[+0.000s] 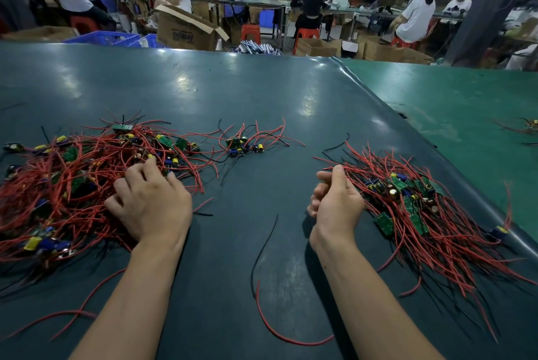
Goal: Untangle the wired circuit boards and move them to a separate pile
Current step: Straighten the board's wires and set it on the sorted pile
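A big tangled heap of green circuit boards with red and black wires (61, 185) covers the left of the dark mat. My left hand (151, 199) lies palm down on the heap's right edge, fingers curled into the wires. A tidier pile of boards with wires fanned out (422, 208) lies at the right. My right hand (334, 199) hovers at that pile's left edge, fingers loosely apart, holding nothing. A small cluster of boards (241, 147) sits between the piles, farther back.
Loose red wire (279, 336) and black wire (262, 246) lie on the dark green mat (233, 91) between my arms. A lighter green table surface (465, 97) adjoins at the right. Seated workers, cardboard boxes (186, 30) and blue crates stand beyond the far edge.
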Motion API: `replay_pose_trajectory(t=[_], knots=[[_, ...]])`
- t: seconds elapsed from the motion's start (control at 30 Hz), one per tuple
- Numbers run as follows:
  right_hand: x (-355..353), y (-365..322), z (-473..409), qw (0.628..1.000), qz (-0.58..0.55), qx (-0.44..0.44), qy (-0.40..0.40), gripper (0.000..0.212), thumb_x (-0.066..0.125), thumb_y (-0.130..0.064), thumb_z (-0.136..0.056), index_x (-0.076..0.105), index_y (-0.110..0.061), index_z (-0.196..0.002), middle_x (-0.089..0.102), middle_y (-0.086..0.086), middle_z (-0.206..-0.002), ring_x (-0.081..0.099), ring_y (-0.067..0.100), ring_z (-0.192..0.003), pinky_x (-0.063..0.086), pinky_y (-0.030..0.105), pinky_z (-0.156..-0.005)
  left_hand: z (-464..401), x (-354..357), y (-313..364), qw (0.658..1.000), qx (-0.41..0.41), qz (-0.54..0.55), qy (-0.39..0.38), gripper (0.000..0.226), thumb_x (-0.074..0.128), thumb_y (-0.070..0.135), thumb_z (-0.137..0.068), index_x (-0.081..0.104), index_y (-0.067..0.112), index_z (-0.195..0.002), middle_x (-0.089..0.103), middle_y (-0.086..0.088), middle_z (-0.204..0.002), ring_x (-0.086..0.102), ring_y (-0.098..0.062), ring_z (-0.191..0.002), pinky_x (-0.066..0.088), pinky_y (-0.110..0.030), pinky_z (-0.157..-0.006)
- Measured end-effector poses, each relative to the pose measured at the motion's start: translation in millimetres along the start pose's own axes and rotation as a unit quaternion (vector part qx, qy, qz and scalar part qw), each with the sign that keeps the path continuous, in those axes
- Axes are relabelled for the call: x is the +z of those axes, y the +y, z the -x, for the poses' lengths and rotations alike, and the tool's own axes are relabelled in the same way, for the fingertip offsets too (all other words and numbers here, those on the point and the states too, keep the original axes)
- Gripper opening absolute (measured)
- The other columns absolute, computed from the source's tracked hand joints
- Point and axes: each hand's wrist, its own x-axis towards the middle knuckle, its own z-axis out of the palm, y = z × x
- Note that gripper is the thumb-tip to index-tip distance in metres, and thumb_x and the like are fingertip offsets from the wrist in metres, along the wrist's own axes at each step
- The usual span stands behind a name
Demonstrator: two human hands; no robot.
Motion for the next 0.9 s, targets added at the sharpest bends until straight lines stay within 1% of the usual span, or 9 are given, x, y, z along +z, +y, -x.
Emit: replay_pose_trajectory(t=[0.1, 0.27, 0.43, 0.57, 0.63, 0.67, 0.73, 0.83, 0.9], knots=[[-1.2, -0.9, -0.6, 1.000, -0.004, 0.007, -0.004, 0.038, 0.049, -0.032, -0.101, 0.060, -0.012, -0.072, 0.046, -0.006, -0.047, 0.036, 0.008, -0.037, 0.027, 0.018, -0.036, -2.0, 4.1, -2.4, 0.999, 0.017, -0.035, -0.023, 0.034, 0.061, 0.024, -0.091, 0.062, 0.015, -0.123, 0.058, -0.016, -0.123, 0.044, -0.038, -0.114, 0.030, -0.049, -0.095], [-1.2, 0.1, -0.2, 1.000, 0.008, 0.003, -0.014, 0.037, 0.049, -0.031, -0.101, 0.061, -0.011, -0.072, 0.046, -0.005, -0.047, 0.037, 0.008, -0.038, 0.027, 0.019, -0.035, -2.5, 3.8, -0.9, 0.999, -0.015, -0.019, -0.022, 0.030, 0.060, 0.024, -0.091, 0.064, 0.012, -0.118, 0.066, -0.016, -0.111, 0.050, -0.037, -0.109, 0.030, -0.051, -0.094], [-2.2, -1.7, 0.9, 1.000, 0.016, 0.000, -0.025, 0.036, 0.049, -0.028, -0.102, 0.061, -0.010, -0.072, 0.047, -0.006, -0.047, 0.038, 0.007, -0.038, 0.028, 0.018, -0.034, -10.8, 4.1, -3.3, 0.997, -0.022, -0.052, -0.058, 0.038, 0.052, 0.032, -0.096, 0.055, 0.014, -0.129, 0.062, -0.015, -0.119, 0.051, -0.035, -0.113, 0.029, -0.052, -0.098], [-2.6, -2.6, 1.9, 0.999, 0.015, -0.001, -0.031, 0.036, 0.048, -0.027, -0.102, 0.061, -0.010, -0.073, 0.047, -0.006, -0.047, 0.038, 0.007, -0.038, 0.028, 0.018, -0.035, -13.5, 3.4, -7.2, 0.998, -0.031, -0.028, -0.049, 0.022, 0.056, 0.028, -0.095, 0.063, 0.015, -0.111, 0.065, -0.014, -0.114, 0.053, -0.038, -0.112, 0.026, -0.063, -0.104], [-1.9, -2.1, 1.3, 0.999, 0.018, -0.003, -0.032, 0.036, 0.048, -0.026, -0.102, 0.061, -0.009, -0.073, 0.047, -0.005, -0.047, 0.038, 0.007, -0.038, 0.028, 0.018, -0.035, -10.8, 2.0, -7.1, 0.999, -0.029, -0.005, -0.014, 0.018, 0.058, 0.030, -0.095, 0.065, 0.016, -0.103, 0.065, -0.014, -0.111, 0.050, -0.039, -0.112, 0.021, -0.069, -0.102], [-1.1, -2.2, 1.9, 0.999, 0.023, -0.004, -0.032, 0.036, 0.049, -0.026, -0.102, 0.061, -0.009, -0.072, 0.046, -0.005, -0.047, 0.038, 0.007, -0.038, 0.028, 0.018, -0.035, -9.7, 1.2, -7.1, 1.000, -0.017, 0.016, 0.018, 0.018, 0.057, 0.031, -0.096, 0.065, 0.016, -0.101, 0.066, -0.014, -0.108, 0.050, -0.038, -0.109, 0.022, -0.067, -0.101], [-0.1, -0.8, 1.9, 0.999, 0.034, -0.007, -0.033, 0.037, 0.049, -0.026, -0.101, 0.061, -0.010, -0.071, 0.046, -0.005, -0.047, 0.036, 0.006, -0.037, 0.028, 0.017, -0.035, -7.9, -1.4, -6.1, 0.991, 0.031, 0.063, 0.111, 0.020, 0.051, 0.034, -0.100, 0.062, 0.017, -0.097, 0.068, -0.010, -0.098, 0.050, -0.033, -0.098, 0.024, -0.053, -0.095], [-0.5, 0.8, 0.4, 0.997, 0.062, -0.014, -0.052, 0.037, 0.050, -0.026, -0.101, 0.062, -0.011, -0.069, 0.048, -0.006, -0.046, 0.036, 0.006, -0.037, 0.028, 0.017, -0.035, 1.3, -7.0, 3.8, 0.954, 0.142, 0.127, 0.231, 0.022, 0.050, 0.036, -0.103, 0.062, 0.018, -0.098, 0.066, -0.003, -0.086, 0.051, -0.026, -0.084, 0.024, -0.041, -0.081], [0.6, 4.5, 0.4, 0.989, 0.109, -0.029, -0.095, 0.033, 0.053, -0.026, -0.100, 0.062, -0.014, -0.071, 0.052, -0.005, -0.049, 0.040, 0.006, -0.039, 0.031, 0.017, -0.037, 12.0, -7.1, 13.9, 0.919, 0.248, 0.185, 0.246, 0.015, 0.058, 0.028, -0.100, 0.066, 0.016, -0.099, 0.066, 0.000, -0.088, 0.053, -0.025, -0.081, 0.028, -0.041, -0.079]])
